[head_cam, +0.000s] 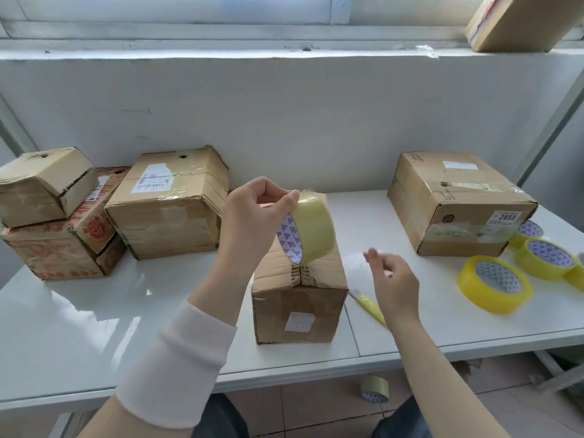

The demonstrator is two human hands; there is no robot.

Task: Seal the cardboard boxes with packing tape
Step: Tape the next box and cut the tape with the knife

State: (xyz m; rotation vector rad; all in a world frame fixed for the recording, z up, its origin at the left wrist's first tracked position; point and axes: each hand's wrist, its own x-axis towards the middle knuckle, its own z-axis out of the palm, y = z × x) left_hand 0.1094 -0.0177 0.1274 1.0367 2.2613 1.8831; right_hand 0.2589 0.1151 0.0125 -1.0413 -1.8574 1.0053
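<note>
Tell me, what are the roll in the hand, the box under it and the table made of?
The tape roll in the left hand looks like thin yellowish plastic, shiny and see-through, on a core lined with printed paper. The box is brown cardboard, dull, with creases and wavy flap edges. The table is white and glossy, mirroring light; its material is hard to tell.

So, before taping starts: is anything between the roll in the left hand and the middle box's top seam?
Nothing visible: the left hand holds the tape roll directly over the middle box, right hand off to its side.
</note>
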